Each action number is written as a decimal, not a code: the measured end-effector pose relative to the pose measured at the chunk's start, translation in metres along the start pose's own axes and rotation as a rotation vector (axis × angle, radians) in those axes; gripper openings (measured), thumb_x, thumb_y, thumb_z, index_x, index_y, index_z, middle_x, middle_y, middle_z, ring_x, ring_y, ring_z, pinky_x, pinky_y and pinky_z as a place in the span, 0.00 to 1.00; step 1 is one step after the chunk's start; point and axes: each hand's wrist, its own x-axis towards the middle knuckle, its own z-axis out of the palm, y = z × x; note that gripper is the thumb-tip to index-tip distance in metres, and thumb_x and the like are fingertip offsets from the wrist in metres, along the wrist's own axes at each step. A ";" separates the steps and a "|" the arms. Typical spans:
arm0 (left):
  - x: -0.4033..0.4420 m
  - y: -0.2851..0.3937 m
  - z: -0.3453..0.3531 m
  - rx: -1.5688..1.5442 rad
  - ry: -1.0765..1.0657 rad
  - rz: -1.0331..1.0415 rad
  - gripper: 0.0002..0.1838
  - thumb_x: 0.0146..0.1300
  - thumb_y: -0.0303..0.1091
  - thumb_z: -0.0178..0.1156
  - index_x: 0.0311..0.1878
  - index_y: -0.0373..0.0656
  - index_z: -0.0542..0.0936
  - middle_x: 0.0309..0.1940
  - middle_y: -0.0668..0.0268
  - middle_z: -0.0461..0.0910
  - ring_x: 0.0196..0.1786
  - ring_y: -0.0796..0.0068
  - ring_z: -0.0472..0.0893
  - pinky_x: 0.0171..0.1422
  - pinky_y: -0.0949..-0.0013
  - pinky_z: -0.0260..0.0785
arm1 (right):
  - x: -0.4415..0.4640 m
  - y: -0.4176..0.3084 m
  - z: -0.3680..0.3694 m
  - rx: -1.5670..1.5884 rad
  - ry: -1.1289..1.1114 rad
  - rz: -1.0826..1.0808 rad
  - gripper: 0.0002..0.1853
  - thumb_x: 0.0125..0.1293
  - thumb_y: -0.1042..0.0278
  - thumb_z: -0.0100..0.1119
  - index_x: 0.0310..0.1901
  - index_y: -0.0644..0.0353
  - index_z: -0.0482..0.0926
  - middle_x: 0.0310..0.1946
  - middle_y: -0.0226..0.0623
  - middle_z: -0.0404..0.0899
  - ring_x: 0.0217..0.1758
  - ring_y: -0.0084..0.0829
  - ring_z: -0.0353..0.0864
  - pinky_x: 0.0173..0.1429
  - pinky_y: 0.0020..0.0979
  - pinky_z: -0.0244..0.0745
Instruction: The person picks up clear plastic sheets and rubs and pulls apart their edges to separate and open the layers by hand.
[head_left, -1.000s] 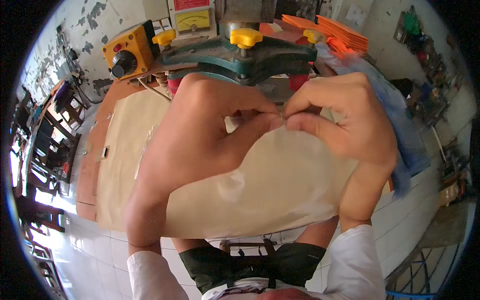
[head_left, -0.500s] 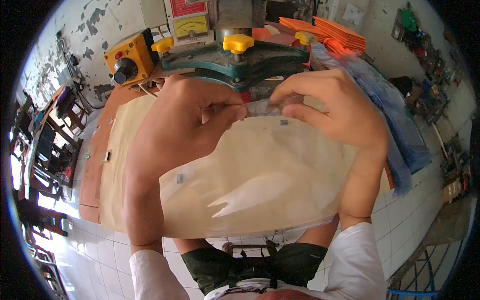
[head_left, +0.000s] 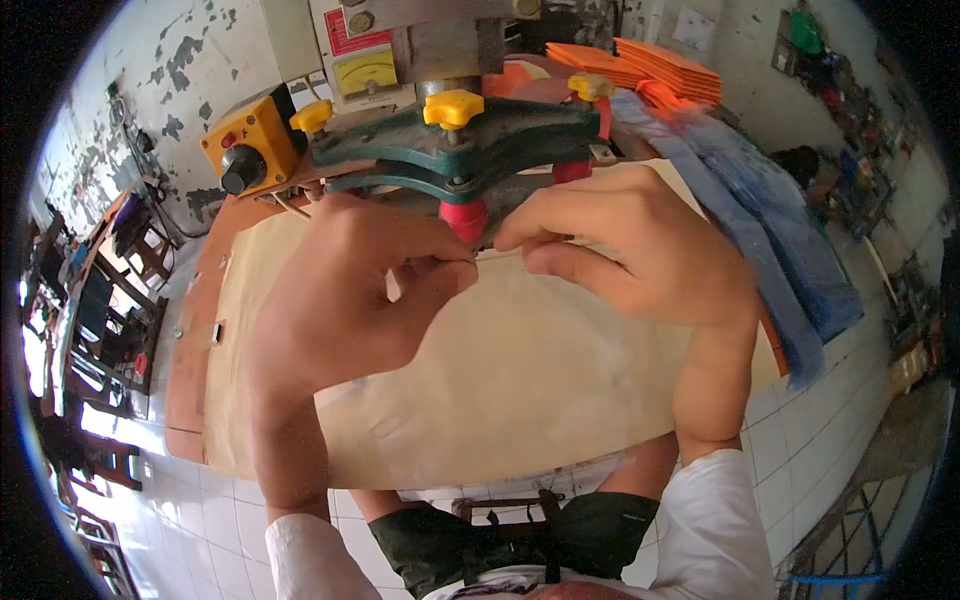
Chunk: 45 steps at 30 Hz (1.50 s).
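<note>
My left hand is closed, thumb and index fingertip pinched together at the far edge of a clear plastic sheet. Just to its right, my right hand curls with thumb and index finger at the same edge; what lies between its fingertips is barely visible. The thin sheet shows mainly by its sheen over a beige sheet on the table. Right beyond my fingertips stands a press with a dark green head, yellow knobs on top and a red insulator-like post beneath.
A yellow control box with a black knob sits at the back left. Folded orange pieces are stacked at the back right. Bluish clear plastic sheets hang over the table's right side. A small dark piece lies at left.
Both hands are lower in view and slightly closer together. The plastic between them no longer shows plainly. Grey bits and the bright glare on the sheet have gone from view.
</note>
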 end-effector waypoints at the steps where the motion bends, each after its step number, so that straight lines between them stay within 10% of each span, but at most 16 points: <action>1: 0.001 0.003 0.003 -0.001 0.000 0.004 0.01 0.53 0.21 0.63 0.28 0.34 0.82 0.18 0.60 0.79 0.21 0.71 0.78 0.28 0.72 0.71 | 0.001 0.000 0.001 0.004 0.014 0.005 0.07 0.61 0.72 0.60 0.39 0.63 0.81 0.31 0.47 0.82 0.36 0.48 0.83 0.42 0.42 0.75; 28: 0.006 0.015 0.005 -0.059 0.000 -0.054 0.04 0.57 0.28 0.67 0.31 0.37 0.85 0.23 0.62 0.83 0.26 0.73 0.82 0.32 0.70 0.72 | 0.012 -0.013 -0.003 -0.147 -0.026 0.003 0.04 0.54 0.77 0.62 0.33 0.64 0.79 0.29 0.41 0.80 0.34 0.44 0.81 0.39 0.37 0.74; 33: 0.003 0.014 0.010 0.018 0.089 0.250 0.01 0.51 0.20 0.64 0.26 0.34 0.81 0.17 0.58 0.78 0.18 0.67 0.77 0.24 0.69 0.67 | 0.009 -0.018 0.000 -0.153 -0.006 -0.030 0.03 0.55 0.73 0.59 0.29 0.62 0.78 0.25 0.45 0.79 0.33 0.49 0.81 0.38 0.46 0.75; 45: 0.005 0.009 0.013 0.026 0.121 0.288 0.04 0.47 0.19 0.64 0.22 0.36 0.79 0.14 0.63 0.74 0.16 0.71 0.74 0.22 0.71 0.64 | 0.002 -0.001 -0.006 0.020 0.027 -0.154 0.04 0.47 0.79 0.60 0.26 0.63 0.76 0.23 0.39 0.77 0.27 0.41 0.78 0.31 0.34 0.70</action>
